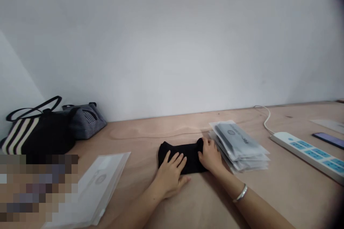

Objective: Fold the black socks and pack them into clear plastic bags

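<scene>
My left fingers (174, 159) lie open and flat on a folded black cloth (185, 157); my right fingers (206, 146) press its end, grip unclear. Plastic-sleeved packets (238, 146) sit just right on the plywood table (150, 139), a white wall (172, 43) beyond.

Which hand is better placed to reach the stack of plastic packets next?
Right, probably: the right hand rests on the black cloth just beside the stack of plastic packets, while the left hand lies farther away.

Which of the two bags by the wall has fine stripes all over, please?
The rear grey-striped bag; the front black bag has only broad cream stripes.
</scene>
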`<action>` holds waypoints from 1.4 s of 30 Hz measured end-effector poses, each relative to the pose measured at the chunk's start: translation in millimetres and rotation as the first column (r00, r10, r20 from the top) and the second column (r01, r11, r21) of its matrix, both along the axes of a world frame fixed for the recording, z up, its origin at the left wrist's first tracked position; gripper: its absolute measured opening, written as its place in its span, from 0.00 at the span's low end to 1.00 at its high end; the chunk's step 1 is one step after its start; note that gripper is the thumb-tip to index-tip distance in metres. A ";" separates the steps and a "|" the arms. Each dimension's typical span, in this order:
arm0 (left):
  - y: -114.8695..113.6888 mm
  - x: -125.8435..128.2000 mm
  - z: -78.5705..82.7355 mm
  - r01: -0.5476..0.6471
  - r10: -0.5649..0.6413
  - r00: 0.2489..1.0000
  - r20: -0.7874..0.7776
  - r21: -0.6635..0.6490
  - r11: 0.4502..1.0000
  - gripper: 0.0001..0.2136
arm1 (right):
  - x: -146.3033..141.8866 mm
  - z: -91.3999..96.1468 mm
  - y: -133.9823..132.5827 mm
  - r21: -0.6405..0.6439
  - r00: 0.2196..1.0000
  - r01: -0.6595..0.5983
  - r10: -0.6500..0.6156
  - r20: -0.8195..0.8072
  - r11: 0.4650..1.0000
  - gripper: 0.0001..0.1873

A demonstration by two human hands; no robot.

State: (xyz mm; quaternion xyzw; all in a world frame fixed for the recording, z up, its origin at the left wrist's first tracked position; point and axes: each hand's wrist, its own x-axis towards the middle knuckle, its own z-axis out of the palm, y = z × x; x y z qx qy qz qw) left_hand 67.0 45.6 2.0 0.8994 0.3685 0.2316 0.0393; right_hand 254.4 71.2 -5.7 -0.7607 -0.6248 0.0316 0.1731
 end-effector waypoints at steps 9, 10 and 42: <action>-22.5 -56.1 -27.9 -0.346 0.367 0.914 -0.175 0.138 0.928 0.38 | 10.8 17.6 6.7 -0.144 0.999 -0.009 0.002 -0.045 0.990 0.25; -23.0 -63.2 -33.3 -0.403 0.414 0.893 -0.178 0.097 0.910 0.40 | 6.6 24.0 6.1 -0.135 0.999 -0.014 0.009 -0.040 0.991 0.22; 7.5 -44.6 10.0 0.067 -0.066 0.986 -0.153 0.000 0.998 0.37 | -10.0 2.0 -35.7 0.038 0.623 -0.780 0.769 0.139 0.625 0.36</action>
